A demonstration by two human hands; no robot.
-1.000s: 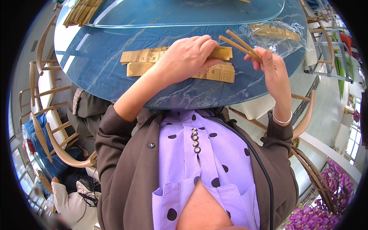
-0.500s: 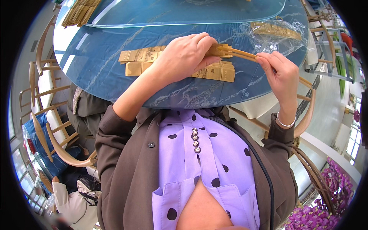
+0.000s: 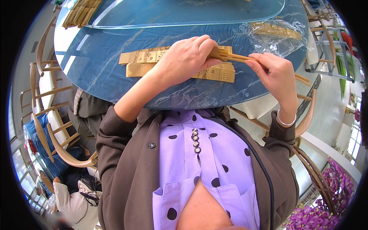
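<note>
My left hand (image 3: 189, 55) is closed round a brown paper sleeve (image 3: 218, 53) above the table, its fingers hiding most of it. From the sleeve's right end runs a pair of wooden chopsticks (image 3: 240, 58). My right hand (image 3: 274, 71) pinches the chopsticks between thumb and fingers, and their other ends stick out behind that hand. Under my left hand and wrist lie two rows of flat brown paper sleeves with dark print: a farther row (image 3: 138, 56) and a nearer row (image 3: 214, 73).
A clear plastic bag (image 3: 264, 42) with more brown sleeves (image 3: 276, 30) sits at the right on the blue marbled table (image 3: 115, 38). A glass turntable (image 3: 184, 21) fills the far side. Bundled brown packets (image 3: 81, 12) lie far left. Wooden chairs (image 3: 69, 151) stand around.
My right hand has moved a little left, closer to my left hand, and less of the chopsticks shows between them. The left hand has barely shifted.
</note>
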